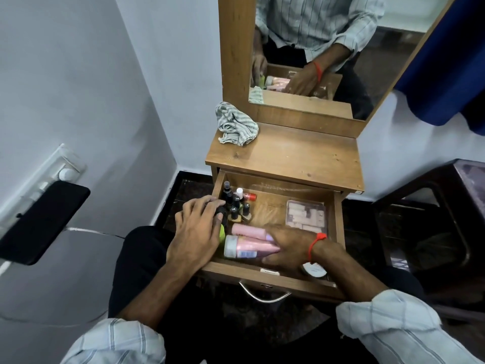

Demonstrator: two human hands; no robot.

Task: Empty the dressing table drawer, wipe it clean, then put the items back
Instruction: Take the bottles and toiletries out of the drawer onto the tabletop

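Note:
The wooden drawer [337, 222] of the dressing table stands pulled out. Its far left corner holds several small dark-capped bottles [237, 203]. Two pink bottles [249, 249] lie on their sides at the front. A clear plastic case [305, 215] lies at the right, and a round white tin [315, 270] sits at the front right. My left hand [196, 229] rests over the drawer's left edge, fingers curled on a green bottle [222, 233] with a dark cap. My right hand [288, 245] lies on the pink bottles. A striped cloth [235, 124] sits crumpled on the table top.
The dressing table top [288, 153] carries only the cloth, with a mirror [328, 48] behind it. A black phone [42, 222] is plugged in at the wall on the left. A dark stool [433, 227] stands at the right. A metal handle [265, 295] hangs on the drawer front.

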